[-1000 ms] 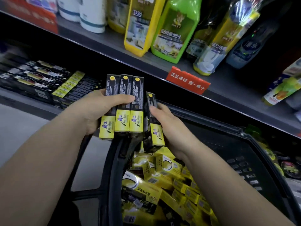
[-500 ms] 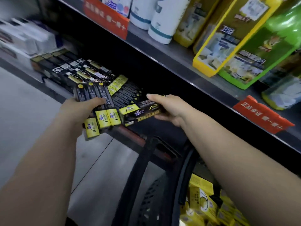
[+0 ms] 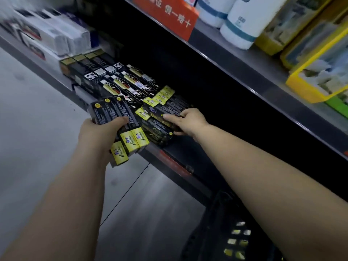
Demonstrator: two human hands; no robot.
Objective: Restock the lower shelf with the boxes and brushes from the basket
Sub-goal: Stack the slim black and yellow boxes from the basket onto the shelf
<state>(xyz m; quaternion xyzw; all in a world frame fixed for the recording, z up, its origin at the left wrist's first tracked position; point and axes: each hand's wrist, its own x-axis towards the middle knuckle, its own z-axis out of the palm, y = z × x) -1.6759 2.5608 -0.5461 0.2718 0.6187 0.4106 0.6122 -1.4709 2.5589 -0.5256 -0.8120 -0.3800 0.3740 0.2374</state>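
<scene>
My left hand (image 3: 98, 134) grips three long black boxes with yellow ends (image 3: 120, 125), held side by side just in front of the lower shelf's front edge (image 3: 169, 162). My right hand (image 3: 186, 120) holds one more black-and-yellow box (image 3: 160, 113), laid on top of the stack of the same boxes on the lower shelf. Behind that stack lie rows of other black boxes (image 3: 120, 81). The black basket (image 3: 226, 232) shows at the bottom right below my right arm, with yellow packs seen through its mesh.
White boxes (image 3: 56, 36) fill the lower shelf's left end. The upper shelf (image 3: 244, 72) carries white bottles (image 3: 243, 23), yellow and green packs (image 3: 320, 72) and an orange sign (image 3: 173, 17). To the right of the stack the lower shelf is dark. Grey floor lies at the left.
The view has swung left and closer to the lower shelf. My right hand has carried its single box onto the shelf stack. My left hand has followed with its three boxes.
</scene>
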